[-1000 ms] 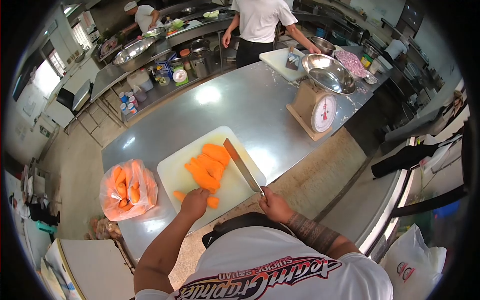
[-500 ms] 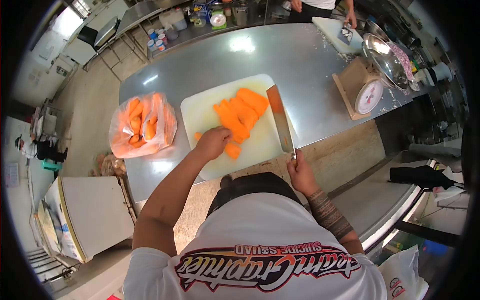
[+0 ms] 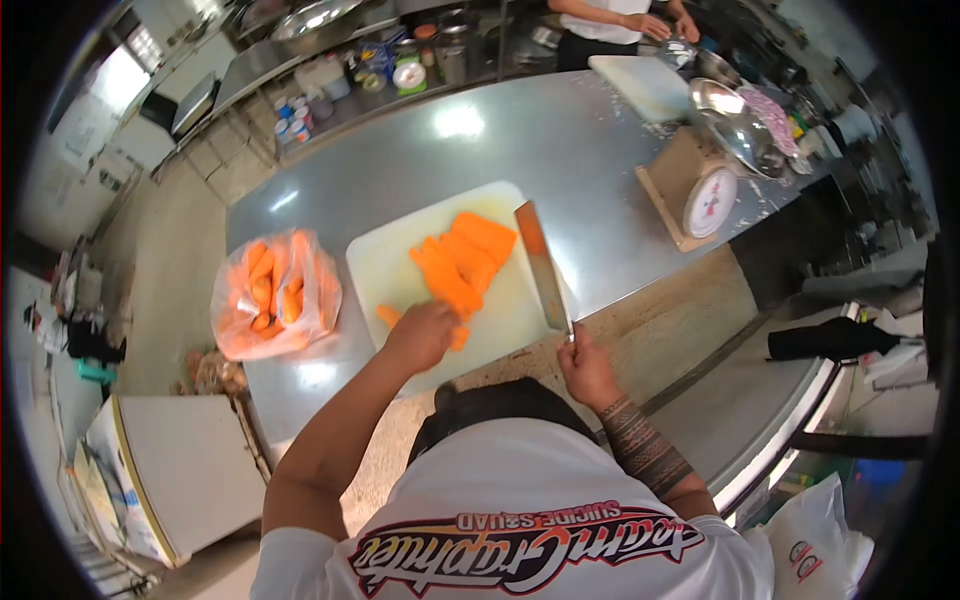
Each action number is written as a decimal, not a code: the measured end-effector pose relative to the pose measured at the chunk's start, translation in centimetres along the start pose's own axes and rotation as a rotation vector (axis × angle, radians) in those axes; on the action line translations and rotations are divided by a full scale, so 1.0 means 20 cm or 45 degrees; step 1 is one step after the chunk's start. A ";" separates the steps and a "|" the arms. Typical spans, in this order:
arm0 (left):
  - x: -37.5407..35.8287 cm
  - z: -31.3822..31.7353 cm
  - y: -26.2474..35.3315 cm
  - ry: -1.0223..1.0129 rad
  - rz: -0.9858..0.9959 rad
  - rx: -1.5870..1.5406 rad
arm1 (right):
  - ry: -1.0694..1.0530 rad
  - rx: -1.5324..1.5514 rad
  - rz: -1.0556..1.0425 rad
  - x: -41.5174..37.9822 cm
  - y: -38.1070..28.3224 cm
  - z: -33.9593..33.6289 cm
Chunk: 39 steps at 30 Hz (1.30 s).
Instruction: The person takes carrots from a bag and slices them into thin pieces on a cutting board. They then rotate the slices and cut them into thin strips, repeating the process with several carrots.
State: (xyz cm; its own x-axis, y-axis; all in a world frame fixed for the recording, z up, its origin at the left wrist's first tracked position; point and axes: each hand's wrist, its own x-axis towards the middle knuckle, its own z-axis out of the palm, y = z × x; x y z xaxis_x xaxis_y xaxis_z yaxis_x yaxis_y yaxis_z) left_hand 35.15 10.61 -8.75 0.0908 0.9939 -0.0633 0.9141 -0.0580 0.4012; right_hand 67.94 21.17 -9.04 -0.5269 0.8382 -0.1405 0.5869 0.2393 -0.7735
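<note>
Orange carrot slices (image 3: 465, 255) lie spread in a bunch on a white cutting board (image 3: 378, 265). My left hand (image 3: 422, 335) is at the near end of them, fingers curled together around a carrot piece that they mostly cover. A smaller carrot piece (image 3: 388, 315) lies left of those fingers. My right hand (image 3: 588, 370) is closed on the handle of a cleaver (image 3: 543, 265). Its broad blade points away from me along the board's right edge, apart from the carrots, with orange showing on its upper part.
Left of the board stands a clear plastic bag of carrots (image 3: 275, 295) on the steel table (image 3: 400, 140). A dial scale (image 3: 695, 190), a metal bowl (image 3: 735, 125) and another white board (image 3: 645, 85) are at the right. Behind that board stands another person (image 3: 600, 25).
The view has shifted, so the table sits lower in it. My left hand stays at the carrots, and my right still holds the cleaver. The other person's hands have moved off their board.
</note>
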 end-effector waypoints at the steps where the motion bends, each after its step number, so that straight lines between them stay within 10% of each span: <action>1: -0.04 0.01 0.02 0.030 0.045 0.029 | -0.025 -0.027 0.012 0.01 0.03 0.01; 17: 0.08 -0.02 0.01 0.154 -0.354 -0.105 | -0.064 -0.093 0.022 -0.01 0.03 0.00; 39: 0.02 0.17 -0.01 0.342 -0.210 -0.050 | -0.174 -0.087 -0.027 0.02 -0.03 -0.08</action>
State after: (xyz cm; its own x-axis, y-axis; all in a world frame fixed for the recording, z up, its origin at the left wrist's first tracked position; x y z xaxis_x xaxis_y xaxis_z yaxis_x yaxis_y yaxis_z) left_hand 36.32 10.72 -12.06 -0.1696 0.9793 0.1109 0.8914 0.1045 0.4410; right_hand 68.49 22.21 -7.66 -0.6156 0.7592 -0.2112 0.6131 0.2930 -0.7337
